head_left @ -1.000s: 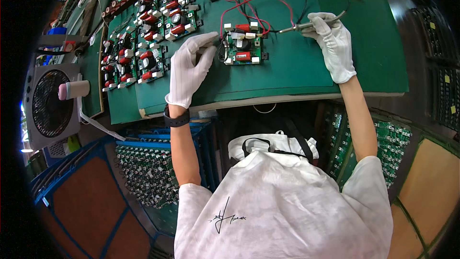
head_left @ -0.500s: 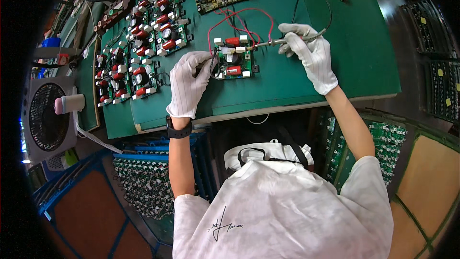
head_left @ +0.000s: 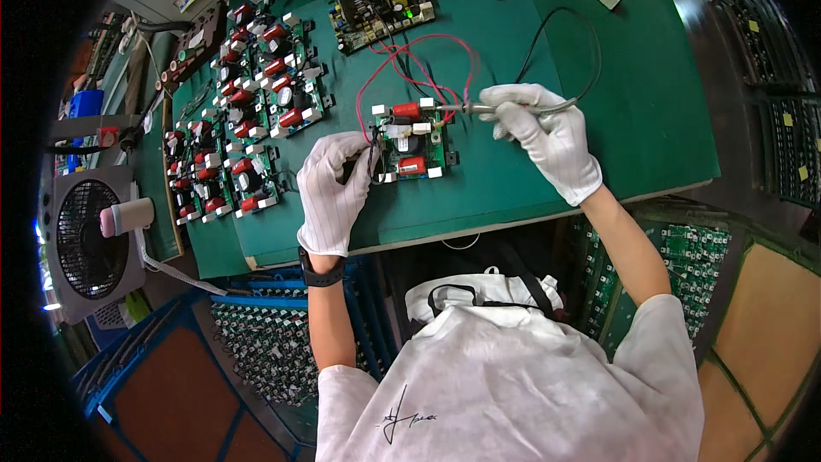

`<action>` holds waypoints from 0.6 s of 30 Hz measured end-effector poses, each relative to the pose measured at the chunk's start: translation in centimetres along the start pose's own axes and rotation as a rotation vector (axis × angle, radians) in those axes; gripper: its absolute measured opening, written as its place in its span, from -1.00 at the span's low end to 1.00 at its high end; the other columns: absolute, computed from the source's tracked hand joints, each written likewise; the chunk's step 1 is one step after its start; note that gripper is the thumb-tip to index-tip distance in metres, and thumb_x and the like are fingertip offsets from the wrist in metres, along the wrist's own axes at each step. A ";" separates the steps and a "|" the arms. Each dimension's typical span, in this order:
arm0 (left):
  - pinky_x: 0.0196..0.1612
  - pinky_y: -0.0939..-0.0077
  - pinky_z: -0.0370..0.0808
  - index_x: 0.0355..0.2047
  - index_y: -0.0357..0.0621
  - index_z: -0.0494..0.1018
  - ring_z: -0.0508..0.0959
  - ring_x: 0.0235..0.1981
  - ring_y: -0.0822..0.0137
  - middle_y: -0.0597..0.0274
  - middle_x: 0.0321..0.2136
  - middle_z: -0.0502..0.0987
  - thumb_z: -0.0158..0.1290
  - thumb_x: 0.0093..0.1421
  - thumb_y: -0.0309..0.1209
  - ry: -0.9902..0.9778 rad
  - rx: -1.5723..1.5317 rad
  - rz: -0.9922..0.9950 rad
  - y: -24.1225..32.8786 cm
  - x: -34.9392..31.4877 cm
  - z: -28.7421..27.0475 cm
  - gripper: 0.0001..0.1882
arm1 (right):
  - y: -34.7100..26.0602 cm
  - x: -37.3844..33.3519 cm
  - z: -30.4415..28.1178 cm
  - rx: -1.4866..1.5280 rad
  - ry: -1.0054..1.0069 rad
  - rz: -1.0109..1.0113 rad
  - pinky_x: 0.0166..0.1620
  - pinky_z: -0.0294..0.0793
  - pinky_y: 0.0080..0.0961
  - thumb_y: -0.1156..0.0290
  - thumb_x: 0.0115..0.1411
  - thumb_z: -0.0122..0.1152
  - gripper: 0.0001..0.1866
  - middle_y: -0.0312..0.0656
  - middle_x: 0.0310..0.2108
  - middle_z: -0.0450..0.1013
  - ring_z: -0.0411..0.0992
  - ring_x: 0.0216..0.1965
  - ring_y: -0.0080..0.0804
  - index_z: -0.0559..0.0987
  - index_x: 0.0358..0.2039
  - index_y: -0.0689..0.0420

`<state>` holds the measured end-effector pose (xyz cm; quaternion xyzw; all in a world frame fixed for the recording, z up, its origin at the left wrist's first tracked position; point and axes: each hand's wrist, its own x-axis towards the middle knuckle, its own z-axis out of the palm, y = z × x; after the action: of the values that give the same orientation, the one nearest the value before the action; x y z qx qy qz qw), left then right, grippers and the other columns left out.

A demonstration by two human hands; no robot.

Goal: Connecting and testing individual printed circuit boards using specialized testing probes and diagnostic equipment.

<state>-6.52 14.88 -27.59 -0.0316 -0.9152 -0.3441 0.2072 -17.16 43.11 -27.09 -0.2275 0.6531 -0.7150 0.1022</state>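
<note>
While pinching a slim metal probe (head_left: 476, 109) in the gloved right hand (head_left: 547, 141), showing a pen-like hold in the head view, fingertips pressed together around the shaft, presumably for fine control. Pointing leftward, right up at the upper right corner of a green circuit board (head_left: 412, 144); too small to tell whether touching or just above. Over to the left hand (head_left: 332, 195) now, gloved as well: set at the board's left edge, beside some black wires (head_left: 375, 162), fingers bent inward, probably to steady things opposite the probe. Cannot tell whether pinching a wire, the edge or nothing in that grip. Look at the board itself: lying flat on the green counter (head_left: 513, 192), between both hands, seemingly for easy reach from either side. Follow the red wires (head_left: 441, 35) next, looping between a larger board (head_left: 376, 4) at the back and this one, apparently with slack enough to leave working room. Note the black cable (head_left: 599, 60) too, curving up beyond the right hand, well clear of the tip. Off to the left, see a cluster of similar boards (head_left: 256, 85), packed close, perhaps to spare space in the middle. Farther left, spot a grey fan (head_left: 88, 235), perhaps for cooling.
</note>
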 end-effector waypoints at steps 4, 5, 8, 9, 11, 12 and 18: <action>-0.25 0.37 0.59 -0.24 -0.21 0.62 0.67 -0.33 0.17 0.10 -0.30 0.67 0.26 0.20 -0.59 -0.028 -0.003 -0.044 -0.1 0.2 0.0 -0.87 | 0.4 0.4 -0.1 -0.173 -0.124 0.033 -0.21 0.61 -0.56 0.30 0.45 0.26 -0.69 -0.15 -0.17 0.69 0.61 -0.30 -0.57 0.68 -0.01 0.30; -0.22 0.30 0.60 -0.26 -0.16 0.62 0.68 -0.27 0.08 0.11 -0.28 0.69 0.29 0.16 -0.57 -0.039 -0.015 -0.077 -0.2 0.3 -0.1 -0.86 | 0.4 0.5 0.0 -0.170 -0.126 0.038 -0.21 0.61 -0.56 0.30 0.45 0.26 -0.69 -0.15 -0.17 0.69 0.61 -0.30 -0.57 0.68 -0.01 0.30; -0.22 0.31 0.60 -0.26 -0.16 0.63 0.68 -0.29 0.09 0.11 -0.29 0.69 0.30 0.15 -0.56 -0.044 -0.065 -0.088 -0.1 1.3 -0.2 -0.86 | 0.2 1.3 0.0 -0.249 -0.135 0.010 -0.22 0.61 -0.56 0.30 0.44 0.27 -0.69 -0.14 -0.18 0.69 0.61 -0.31 -0.54 0.68 0.00 0.29; -0.21 0.31 0.61 -0.27 -0.17 0.63 0.69 -0.30 0.09 0.11 -0.30 0.69 0.31 0.14 -0.56 -0.044 -0.046 -0.087 0.0 1.4 -0.1 -0.86 | 0.2 1.3 -0.1 -0.265 -0.129 0.032 -0.22 0.61 -0.57 0.32 0.44 0.27 -0.71 -0.15 -0.19 0.69 0.61 -0.32 -0.54 0.68 -0.01 0.29; -0.22 0.31 0.61 -0.28 -0.17 0.63 0.69 -0.30 0.09 0.11 -0.30 0.69 0.31 0.14 -0.57 -0.038 -0.030 -0.059 -0.2 2.2 0.1 -0.87 | 0.2 1.9 -0.3 -0.284 -0.116 0.041 -0.23 0.61 -0.57 0.34 0.44 0.27 -0.72 -0.15 -0.19 0.69 0.61 -0.33 -0.54 0.68 -0.01 0.28; -0.22 0.31 0.61 -0.29 -0.18 0.64 0.69 -0.30 0.09 0.11 -0.31 0.69 0.31 0.14 -0.57 -0.031 0.006 -0.039 0.0 2.2 -0.5 -0.87 | 0.4 1.9 0.1 -0.282 -0.117 0.004 -0.22 0.61 -0.54 0.38 0.42 0.27 -0.74 -0.12 -0.18 0.69 0.63 -0.31 -0.50 0.69 -0.02 0.28; -0.24 0.29 0.59 -0.34 -0.17 0.62 0.65 -0.33 0.09 0.11 -0.33 0.68 0.31 0.14 -0.56 0.053 -0.134 -0.034 1.1 0.1 -0.8 -0.91 | -0.3 0.7 0.8 -0.312 -0.122 0.000 -0.12 0.62 -0.37 0.55 0.34 0.27 -0.83 -0.03 -0.16 0.68 0.67 -0.20 -0.26 0.71 -0.10 0.29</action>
<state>-6.09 15.20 -26.37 -0.0207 -0.8848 -0.4087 0.2227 -17.31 42.12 -26.65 -0.2837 0.7488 -0.5897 0.1052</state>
